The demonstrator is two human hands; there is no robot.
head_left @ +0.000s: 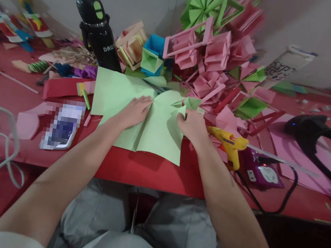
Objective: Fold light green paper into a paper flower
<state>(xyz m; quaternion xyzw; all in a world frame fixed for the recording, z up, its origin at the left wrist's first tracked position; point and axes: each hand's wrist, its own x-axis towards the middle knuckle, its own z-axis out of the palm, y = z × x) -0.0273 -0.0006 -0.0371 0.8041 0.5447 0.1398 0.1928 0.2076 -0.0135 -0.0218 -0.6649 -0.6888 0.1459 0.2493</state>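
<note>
A light green sheet of paper (163, 136) with an upright crease down its middle lies in front of me on the red table. My left hand (136, 111) rests flat on its left half, fingers stretched toward the crease. At the sheet's right edge, my right hand (191, 123) has its fingers curled round the paper, with the thumb on top. Another light green sheet (108, 90) lies under the first, to the left. Dark scissors (155, 86) lie behind the sheets, partly covered. A small folded green piece (192, 103) is just beyond my right hand.
On the right are a yellow glue gun (231, 144), a purple power socket (262, 171) and a black headband-like object (315, 138). Pink and green folded paper shapes (216, 53) pile up behind. A black bottle (100, 35) and a phone (65, 125) stand and lie left.
</note>
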